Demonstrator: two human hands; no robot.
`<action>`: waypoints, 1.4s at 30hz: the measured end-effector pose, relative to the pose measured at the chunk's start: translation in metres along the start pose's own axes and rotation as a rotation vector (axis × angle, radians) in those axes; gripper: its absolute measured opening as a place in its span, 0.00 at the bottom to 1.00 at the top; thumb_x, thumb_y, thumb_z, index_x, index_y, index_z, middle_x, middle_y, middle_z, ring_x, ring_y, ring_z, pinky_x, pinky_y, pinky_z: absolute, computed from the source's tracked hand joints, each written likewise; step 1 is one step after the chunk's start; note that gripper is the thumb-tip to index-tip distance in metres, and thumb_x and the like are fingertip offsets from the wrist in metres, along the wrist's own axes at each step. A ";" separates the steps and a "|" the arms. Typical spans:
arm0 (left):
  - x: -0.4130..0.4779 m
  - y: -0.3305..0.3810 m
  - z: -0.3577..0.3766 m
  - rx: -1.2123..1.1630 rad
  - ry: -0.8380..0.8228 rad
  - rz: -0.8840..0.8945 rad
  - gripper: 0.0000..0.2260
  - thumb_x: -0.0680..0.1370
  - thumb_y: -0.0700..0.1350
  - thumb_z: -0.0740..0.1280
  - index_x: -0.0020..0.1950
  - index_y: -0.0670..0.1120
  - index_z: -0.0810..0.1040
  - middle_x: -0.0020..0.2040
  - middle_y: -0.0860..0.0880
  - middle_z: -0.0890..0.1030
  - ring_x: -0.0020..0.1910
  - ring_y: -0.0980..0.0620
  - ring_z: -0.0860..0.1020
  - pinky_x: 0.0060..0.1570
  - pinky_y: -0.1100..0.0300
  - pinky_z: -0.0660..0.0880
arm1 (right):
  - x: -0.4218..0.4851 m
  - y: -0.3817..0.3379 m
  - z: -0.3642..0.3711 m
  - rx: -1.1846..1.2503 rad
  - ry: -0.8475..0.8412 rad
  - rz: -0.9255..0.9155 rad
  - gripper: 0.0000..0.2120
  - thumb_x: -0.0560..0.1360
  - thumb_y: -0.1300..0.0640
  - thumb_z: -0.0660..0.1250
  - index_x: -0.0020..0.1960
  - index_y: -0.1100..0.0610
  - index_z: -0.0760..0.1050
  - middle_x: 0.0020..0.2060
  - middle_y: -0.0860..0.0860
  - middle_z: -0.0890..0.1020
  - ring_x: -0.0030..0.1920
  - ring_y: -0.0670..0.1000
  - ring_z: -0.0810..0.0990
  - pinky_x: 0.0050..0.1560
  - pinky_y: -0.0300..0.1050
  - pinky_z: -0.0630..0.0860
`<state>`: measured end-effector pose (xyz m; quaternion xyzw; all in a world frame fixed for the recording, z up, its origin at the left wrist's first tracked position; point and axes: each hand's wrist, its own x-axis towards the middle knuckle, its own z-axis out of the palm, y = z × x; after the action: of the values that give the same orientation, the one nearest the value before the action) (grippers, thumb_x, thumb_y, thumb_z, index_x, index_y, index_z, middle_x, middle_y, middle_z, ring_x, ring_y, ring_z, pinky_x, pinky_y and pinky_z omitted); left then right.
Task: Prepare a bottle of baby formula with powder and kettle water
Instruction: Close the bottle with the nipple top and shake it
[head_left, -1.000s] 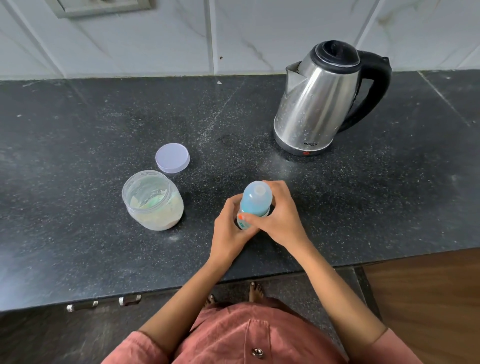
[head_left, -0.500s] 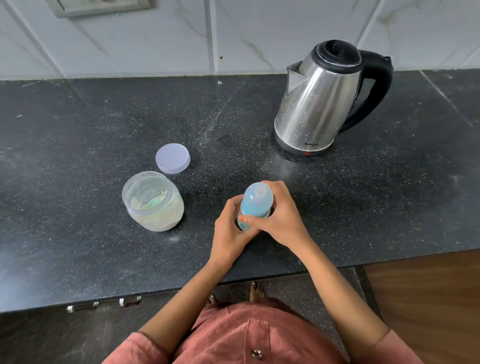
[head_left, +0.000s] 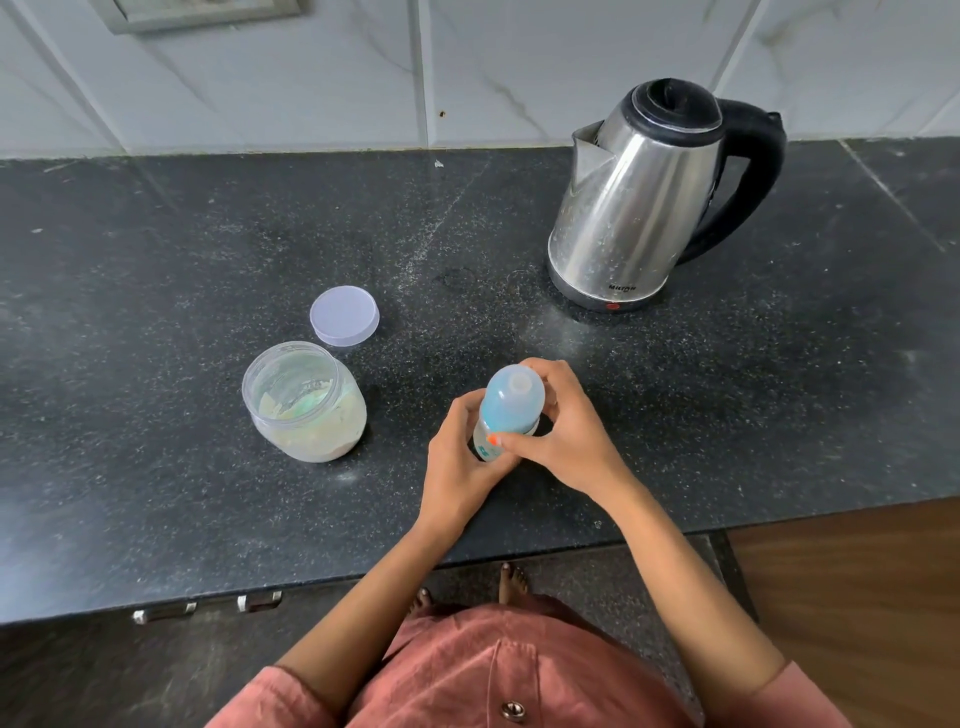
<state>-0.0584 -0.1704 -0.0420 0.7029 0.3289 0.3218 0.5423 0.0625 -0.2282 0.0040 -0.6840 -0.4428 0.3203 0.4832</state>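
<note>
A baby bottle (head_left: 506, 410) with a translucent blue cap stands upright near the front of the black counter (head_left: 156, 270). My left hand (head_left: 460, 467) grips the bottle's lower body from the left. My right hand (head_left: 563, 434) wraps around its cap and collar from the right, thumb across the front. An open clear jar (head_left: 304, 402) of pale formula powder sits to the left, with something green inside. Its lilac lid (head_left: 344, 315) lies flat just behind it. A steel kettle (head_left: 644, 202) with a black lid and handle stands at the back right, spout pointing left.
A tiled wall (head_left: 467, 67) runs along the back of the counter. The counter's front edge crosses just below my wrists, with drawer handles (head_left: 208, 608) underneath at left. A wooden floor (head_left: 857, 597) shows at lower right.
Both hands stay on the bottle in the same place. The right hand's grip around the cap has shifted only slightly.
</note>
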 end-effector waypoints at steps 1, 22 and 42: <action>0.000 0.000 0.000 0.003 0.004 0.005 0.22 0.66 0.52 0.73 0.56 0.60 0.69 0.52 0.61 0.78 0.52 0.61 0.77 0.51 0.64 0.74 | 0.000 0.000 0.004 -0.030 0.044 -0.005 0.28 0.57 0.55 0.74 0.52 0.43 0.66 0.50 0.41 0.69 0.51 0.35 0.72 0.54 0.31 0.70; -0.002 0.000 0.003 0.045 0.038 -0.012 0.22 0.66 0.48 0.74 0.55 0.61 0.68 0.52 0.61 0.78 0.52 0.63 0.77 0.50 0.65 0.74 | -0.014 -0.008 0.014 0.037 0.231 0.010 0.26 0.61 0.64 0.77 0.54 0.48 0.73 0.48 0.35 0.78 0.50 0.31 0.76 0.51 0.26 0.70; 0.005 0.003 -0.004 0.079 -0.098 0.015 0.25 0.68 0.50 0.72 0.63 0.53 0.70 0.54 0.64 0.77 0.53 0.67 0.76 0.53 0.68 0.73 | 0.010 0.001 -0.014 -0.098 -0.160 0.005 0.30 0.62 0.61 0.77 0.62 0.57 0.73 0.57 0.49 0.79 0.60 0.43 0.75 0.67 0.42 0.67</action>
<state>-0.0588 -0.1651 -0.0375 0.7411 0.3089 0.2781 0.5273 0.0784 -0.2248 0.0074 -0.6803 -0.4934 0.3529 0.4114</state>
